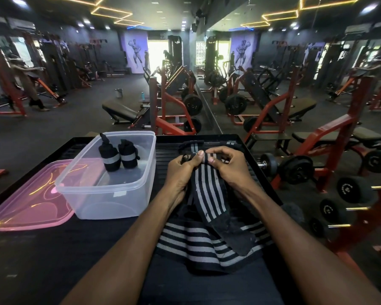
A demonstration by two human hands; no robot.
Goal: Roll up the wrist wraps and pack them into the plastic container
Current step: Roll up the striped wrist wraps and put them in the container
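Note:
A black wrist wrap with grey stripes (207, 194) hangs from both my hands above the black table. My left hand (182, 170) and my right hand (228, 165) pinch its top end side by side, thumbs on the striped cloth. Its lower end lies on another striped wrap (191, 245) spread flat near the table's front. A third wrap (193, 145) lies just beyond my hands. The clear plastic container (110, 194) stands to the left, with two rolled black wraps (118, 156) upright inside.
The pink lid (24, 208) lies flat left of the container. The black table (53, 260) ends at a raised rim (207, 135) at the far side. Dumbbells on a red rack (348, 194) stand close on the right. Benches and machines fill the floor beyond.

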